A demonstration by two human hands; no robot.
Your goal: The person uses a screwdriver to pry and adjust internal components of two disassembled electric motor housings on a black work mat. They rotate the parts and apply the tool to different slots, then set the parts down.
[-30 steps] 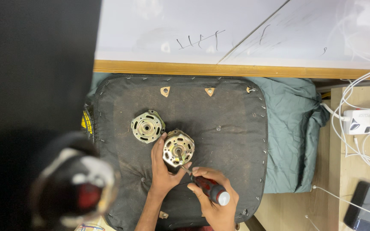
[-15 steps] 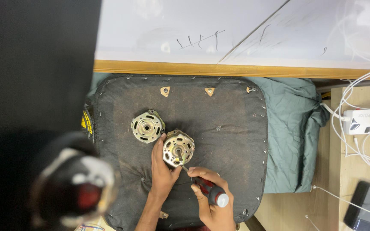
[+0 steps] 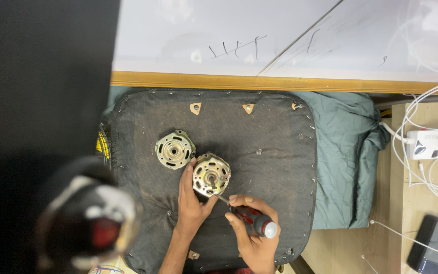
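This looks like a small repair workshop or a work room. In the middle of the frame lies a dark padded board [image 3: 259, 132] used as a work bench, with metal motor parts [image 3: 175, 149] on it and a screwdriver [image 3: 252, 220] near the bottom. At the top is a whiteboard [image 3: 229, 35] with a wooden edge. On the right, a wooden table [image 3: 432, 203] holds a white power strip [image 3: 432, 144] and many white cables [image 3: 416, 167].

Motor housing [image 3: 211, 175] shiny stamped metal; pad [image 3: 259, 167] matt dark rough cloth; screwdriver handle [image 3: 253, 219] glossy plastic.
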